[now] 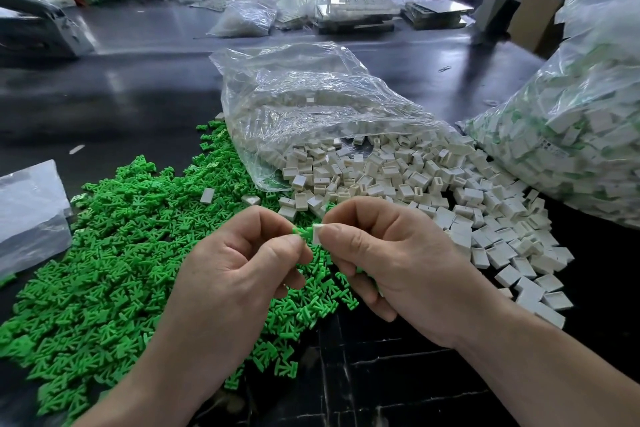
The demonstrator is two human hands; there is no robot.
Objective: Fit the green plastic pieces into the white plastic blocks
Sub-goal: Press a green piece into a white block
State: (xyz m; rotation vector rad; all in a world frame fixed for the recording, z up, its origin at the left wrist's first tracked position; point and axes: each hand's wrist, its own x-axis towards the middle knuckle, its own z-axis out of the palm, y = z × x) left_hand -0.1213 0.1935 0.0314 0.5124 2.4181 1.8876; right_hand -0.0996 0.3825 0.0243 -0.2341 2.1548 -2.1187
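We see the left hand (239,270) and right hand (391,253) meeting above the dark surface (138,90), fingertips almost touching. The left grip is narrow, thumb and forefinger pinching a green piece (300,231). The right grip is just as tight, pinching a white block (317,232) by its sides. The piece and the block touch end to end between the two hands; we cannot tell how far the green has gone in.

Under and to the left of the hands lies a wide green pile (114,253) of the same forked pieces. To the right, a heap of white blocks (415,184) spills from the mouth of an open clear bag (304,107). A larger filled bag (581,121) stands at the right edge, holding white blocks with green showing among them. It bears a small printed patch, too blurred for us to read. A folded plastic sheet (27,211) lies at the far left.
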